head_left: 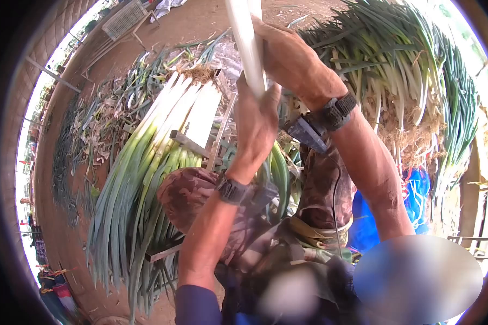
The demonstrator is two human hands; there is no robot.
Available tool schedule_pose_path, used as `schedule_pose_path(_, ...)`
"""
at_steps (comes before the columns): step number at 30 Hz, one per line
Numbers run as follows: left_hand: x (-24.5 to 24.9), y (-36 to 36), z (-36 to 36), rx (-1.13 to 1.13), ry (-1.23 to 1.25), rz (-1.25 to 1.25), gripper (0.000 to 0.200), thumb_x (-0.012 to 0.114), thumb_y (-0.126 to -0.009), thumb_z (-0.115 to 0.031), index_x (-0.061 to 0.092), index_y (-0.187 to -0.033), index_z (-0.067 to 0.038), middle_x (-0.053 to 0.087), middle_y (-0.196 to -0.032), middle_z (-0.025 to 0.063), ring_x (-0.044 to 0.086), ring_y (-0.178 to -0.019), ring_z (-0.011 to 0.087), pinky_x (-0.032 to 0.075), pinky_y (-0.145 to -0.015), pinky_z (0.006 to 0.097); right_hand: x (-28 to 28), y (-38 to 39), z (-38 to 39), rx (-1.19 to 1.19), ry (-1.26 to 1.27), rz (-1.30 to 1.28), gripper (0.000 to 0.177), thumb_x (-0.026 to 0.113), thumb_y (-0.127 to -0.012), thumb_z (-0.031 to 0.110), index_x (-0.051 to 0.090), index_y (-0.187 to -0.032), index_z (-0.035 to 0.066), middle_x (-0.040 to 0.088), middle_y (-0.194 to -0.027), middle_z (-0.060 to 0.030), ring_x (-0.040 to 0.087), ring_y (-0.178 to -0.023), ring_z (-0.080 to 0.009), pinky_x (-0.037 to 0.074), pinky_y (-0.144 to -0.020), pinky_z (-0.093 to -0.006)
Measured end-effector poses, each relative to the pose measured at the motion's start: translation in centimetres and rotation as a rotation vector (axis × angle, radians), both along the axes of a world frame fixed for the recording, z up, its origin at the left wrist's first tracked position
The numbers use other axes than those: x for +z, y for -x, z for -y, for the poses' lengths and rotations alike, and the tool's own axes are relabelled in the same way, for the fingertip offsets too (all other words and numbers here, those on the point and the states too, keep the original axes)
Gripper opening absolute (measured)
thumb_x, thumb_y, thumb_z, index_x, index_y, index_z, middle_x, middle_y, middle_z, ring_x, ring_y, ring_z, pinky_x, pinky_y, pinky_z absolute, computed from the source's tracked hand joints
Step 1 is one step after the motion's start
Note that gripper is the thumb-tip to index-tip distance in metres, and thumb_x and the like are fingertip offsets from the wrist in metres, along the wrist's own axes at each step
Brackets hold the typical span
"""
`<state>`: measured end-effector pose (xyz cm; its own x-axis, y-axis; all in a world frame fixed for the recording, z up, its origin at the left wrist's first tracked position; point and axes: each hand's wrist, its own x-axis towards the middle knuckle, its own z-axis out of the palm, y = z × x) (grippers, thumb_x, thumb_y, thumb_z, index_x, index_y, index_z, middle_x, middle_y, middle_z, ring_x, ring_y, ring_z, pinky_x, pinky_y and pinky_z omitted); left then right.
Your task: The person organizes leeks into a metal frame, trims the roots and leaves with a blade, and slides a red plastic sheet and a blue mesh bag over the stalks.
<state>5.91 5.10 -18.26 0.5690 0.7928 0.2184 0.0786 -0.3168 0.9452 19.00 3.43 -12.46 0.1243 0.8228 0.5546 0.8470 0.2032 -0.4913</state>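
Observation:
Long white leek stalks (243, 40) rise in front of me, running past the top edge of the view. My left hand (256, 124) is closed around their lower part, its thumb pointing up. Higher up, my right hand (293, 60) grips the stalks from the right side, its fingertips partly hidden behind them. Green leaves (278, 176) curve down below my left hand. To the left, a bundle of leeks (146, 146) lies in a metal rack (190, 143), roots away from me and leaves hanging toward me.
A big heap of untrimmed leeks (396, 81) with roots stands at the right, above a blue bag (417, 195). Stripped leaves (106, 122) litter the dirt floor at left. A wire crate (124, 20) sits at the far left. My knees flank the rack.

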Motion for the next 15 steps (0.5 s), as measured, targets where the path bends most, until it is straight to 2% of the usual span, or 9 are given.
schedule_pose_path(2,-0.8,-0.4,-0.1,0.021,-0.064,0.021,0.055,0.054,-0.099,-0.017,0.030,-0.143,0.006,0.059,-0.113,0.0191,0.068,-0.092,0.0286,0.059,-0.074,0.0395,-0.2,1.6,0.3,0.005,-0.048,-0.202,0.055,0.060,-0.097,0.030,0.046,-0.134,-0.008,0.061,-0.119,-0.0249,0.063,-0.107,-0.0295,0.052,-0.091,-0.0398)
schedule_pose_path(4,-1.0,-0.8,0.6,0.111,-0.307,-0.047,0.059,0.052,-0.098,-0.014,0.025,-0.147,0.004,0.049,-0.134,0.0239,0.060,-0.114,0.0347,0.055,-0.091,0.0448,-0.3,3.0,0.2,0.010,-0.097,-0.401,0.073,0.068,-0.092,0.039,0.038,-0.138,-0.009,0.061,-0.115,-0.0243,0.062,-0.105,-0.0304,0.052,-0.089,-0.0415)
schedule_pose_path(5,-0.6,-0.9,0.6,0.011,-0.267,0.028,0.063,0.051,-0.098,-0.009,0.019,-0.151,0.000,0.041,-0.144,0.0227,0.050,-0.128,0.0350,0.049,-0.103,0.0464,-0.2,3.2,0.1,0.012,-0.127,-0.497,0.082,0.072,-0.089,0.043,0.034,-0.139,-0.010,0.061,-0.113,-0.0240,0.062,-0.104,-0.0309,0.053,-0.088,-0.0423)
schedule_pose_path(7,-1.3,-0.3,0.4,-0.111,-0.465,0.010,0.068,0.058,-0.095,-0.007,0.020,-0.151,-0.001,0.045,-0.141,0.0222,0.056,-0.122,0.0324,0.051,-0.101,0.0421,-1.1,1.0,-0.5,0.012,0.028,-0.608,0.068,0.074,-0.088,0.032,0.042,-0.136,-0.005,0.064,-0.113,-0.0209,0.065,-0.098,-0.0275,0.053,-0.087,-0.0404)
schedule_pose_path(9,1.0,1.6,-0.6,-0.394,0.166,0.048,0.068,0.067,-0.091,-0.009,0.031,-0.148,-0.001,0.056,-0.131,0.0184,0.062,-0.113,0.0277,0.052,-0.100,0.0379,-0.4,0.1,0.3,0.119,-0.059,-0.798,0.040,0.070,-0.090,0.025,0.061,-0.117,-0.004,0.070,-0.106,-0.0169,0.068,-0.092,-0.0235,0.055,-0.085,-0.0389)
schedule_pose_path(10,0.2,2.4,-1.8,-0.511,0.337,0.303,0.063,0.076,-0.086,-0.018,0.046,-0.139,0.001,0.063,-0.120,0.0137,0.065,-0.103,0.0236,0.053,-0.097,0.0351,0.1,-0.3,0.9,0.154,-0.055,-0.799,0.041,0.069,-0.090,0.028,0.064,-0.116,-0.004,0.070,-0.104,-0.0168,0.068,-0.091,-0.0232,0.055,-0.085,-0.0386)
schedule_pose_path(12,-0.6,2.7,-1.4,-0.478,0.327,0.266,0.058,0.077,-0.086,-0.021,0.052,-0.133,0.001,0.065,-0.117,0.0121,0.065,-0.104,0.0215,0.053,-0.095,0.0345,2.2,0.3,2.6,0.188,-0.045,-0.799,0.043,0.069,-0.091,0.032,0.066,-0.114,-0.003,0.071,-0.103,-0.0167,0.068,-0.091,-0.0229,0.055,-0.084,-0.0382)
schedule_pose_path(14,-1.4,2.9,-1.7,-0.414,0.274,0.146,0.045,0.077,-0.085,-0.025,0.062,-0.121,-0.002,0.068,-0.105,0.0094,0.065,-0.100,0.0171,0.053,-0.089,0.0321,5.1,2.2,4.5,0.330,0.084,-0.908,0.061,0.068,-0.094,0.039,0.048,-0.135,-0.002,0.064,-0.111,-0.0097,0.059,-0.109,-0.0198,0.049,-0.091,-0.0354)
schedule_pose_path(15,-1.6,3.1,-2.0,-0.416,0.272,0.145,0.045,0.077,-0.085,-0.025,0.062,-0.121,-0.002,0.068,-0.105,0.0094,0.065,-0.100,0.0171,0.053,-0.089,0.0321,5.2,2.4,4.6,0.330,0.082,-0.908,0.061,0.068,-0.094,0.039,0.048,-0.135,-0.002,0.064,-0.111,-0.0097,0.059,-0.109,-0.0198,0.049,-0.091,-0.0354)
